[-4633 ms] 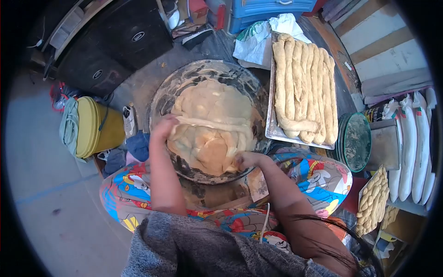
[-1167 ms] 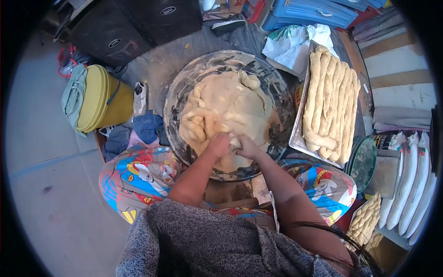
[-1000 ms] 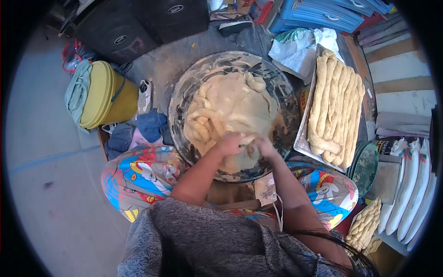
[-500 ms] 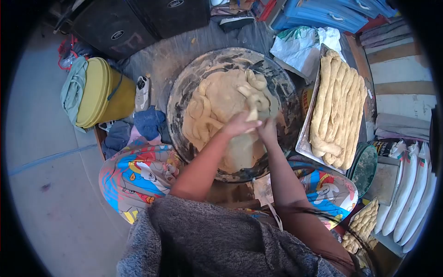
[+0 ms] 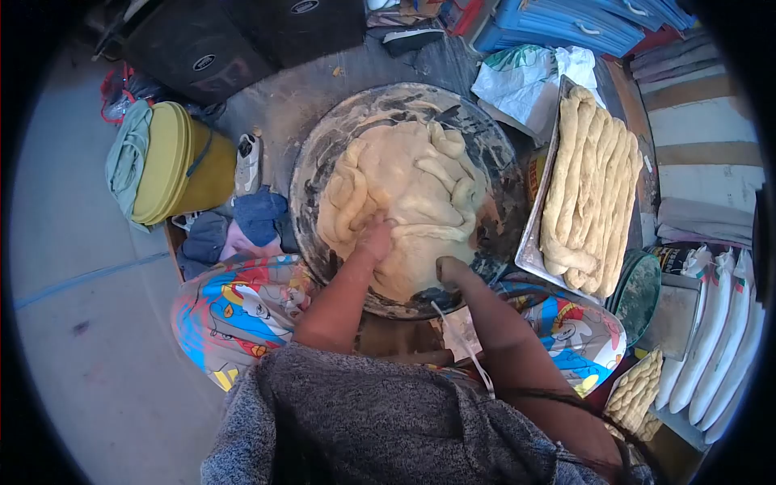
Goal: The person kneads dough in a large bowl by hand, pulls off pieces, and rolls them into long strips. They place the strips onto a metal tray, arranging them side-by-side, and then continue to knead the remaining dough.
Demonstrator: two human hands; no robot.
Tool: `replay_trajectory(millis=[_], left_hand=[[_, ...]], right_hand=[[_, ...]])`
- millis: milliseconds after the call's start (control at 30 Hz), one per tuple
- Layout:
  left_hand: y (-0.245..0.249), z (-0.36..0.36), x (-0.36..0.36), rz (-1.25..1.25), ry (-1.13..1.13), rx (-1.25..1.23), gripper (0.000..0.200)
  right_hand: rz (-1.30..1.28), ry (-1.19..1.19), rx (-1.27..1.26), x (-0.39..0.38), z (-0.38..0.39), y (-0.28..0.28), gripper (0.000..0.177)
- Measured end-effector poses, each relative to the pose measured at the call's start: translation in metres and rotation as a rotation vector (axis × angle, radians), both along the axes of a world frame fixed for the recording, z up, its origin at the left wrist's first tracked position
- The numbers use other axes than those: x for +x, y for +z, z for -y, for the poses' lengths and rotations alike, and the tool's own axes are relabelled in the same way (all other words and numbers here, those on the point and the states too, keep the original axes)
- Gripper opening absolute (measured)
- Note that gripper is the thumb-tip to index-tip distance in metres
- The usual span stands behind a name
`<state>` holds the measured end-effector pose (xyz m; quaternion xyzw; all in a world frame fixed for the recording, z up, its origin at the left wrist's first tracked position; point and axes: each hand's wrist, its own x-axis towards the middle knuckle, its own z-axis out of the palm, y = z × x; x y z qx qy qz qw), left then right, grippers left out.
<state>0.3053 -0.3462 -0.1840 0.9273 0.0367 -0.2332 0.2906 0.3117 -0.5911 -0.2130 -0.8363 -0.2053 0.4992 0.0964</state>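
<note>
A large mass of pale dough fills much of a round, dark basin, with thick folds and ropes on its top. At the lower left of the dough, my left hand has its fingers curled into the surface, and the fingertips are partly hidden. My right hand is closed at the lower right edge of the mass, gripping dough there. The basin's inner wall is smeared with flour and dough. A white cord hangs near my right forearm.
On the right, a tray carries long dough ropes. A yellow bucket and a shoe stand left of the basin. White packed bags lie at lower right, near a second batch of shaped dough. Black cases are behind.
My hands, close together over the basin's middle with a strip of dough, have parted and come down nearer to me. A fold of dough now lies across the middle of the mass.
</note>
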Motion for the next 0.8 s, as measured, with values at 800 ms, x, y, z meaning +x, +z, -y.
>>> replay_trajectory(millis=[800], left_hand=[[-0.004, -0.048, 0.007, -0.138, 0.575, -0.047, 0.039]], right_hand=[[0.260, -0.613, -0.182, -0.070, -0.072, 0.025, 0.082]])
